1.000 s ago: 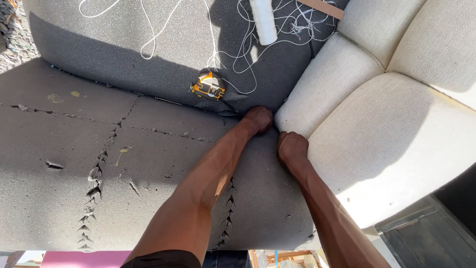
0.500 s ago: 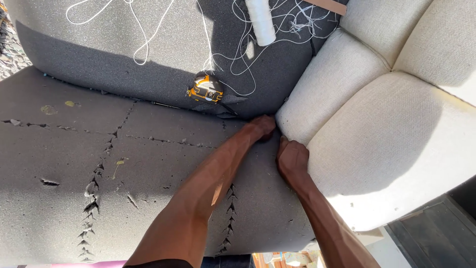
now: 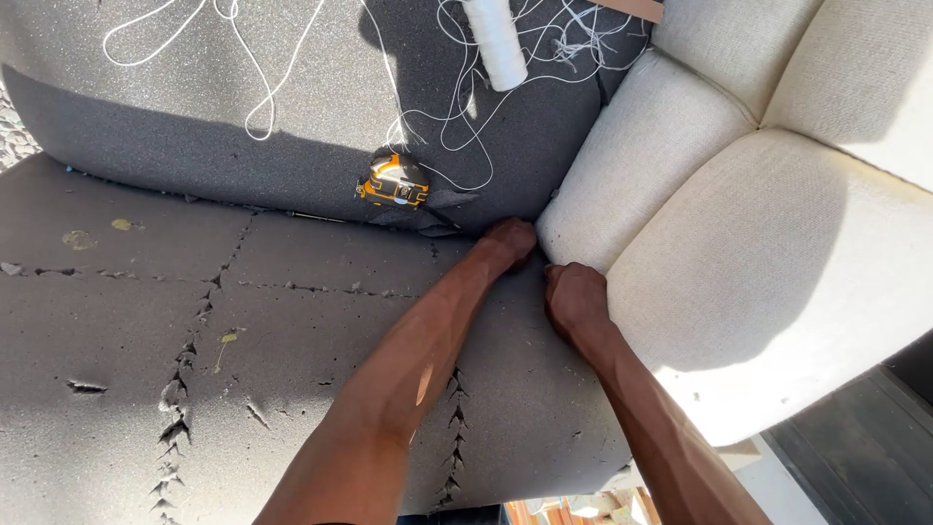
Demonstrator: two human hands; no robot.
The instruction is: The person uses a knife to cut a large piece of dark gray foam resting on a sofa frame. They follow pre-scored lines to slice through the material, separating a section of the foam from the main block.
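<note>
Centre frame: our left hand [image 3: 509, 241] and right hand [image 3: 575, 299], both clenched, press into the seam between grey foam [image 3: 292, 321] and cream cushion [image 3: 758, 262]; tape measure [image 3: 394, 182] above.

Fingers of the left hand [image 3: 510, 241] and right hand [image 3: 575, 297] vanish into the seam under the cream cushion [image 3: 680, 185]. At twelve o'clock, the thread spool [image 3: 496, 44] is cropped.

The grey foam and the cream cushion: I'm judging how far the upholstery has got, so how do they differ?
The grey foam is bare, dark and torn in jagged lines; the cream cushion is covered in pale woven fabric and intact. The foam lies flat; the cushion bulges in rounded panels. Both meet at the seam where the left hand and right hand press.
</note>
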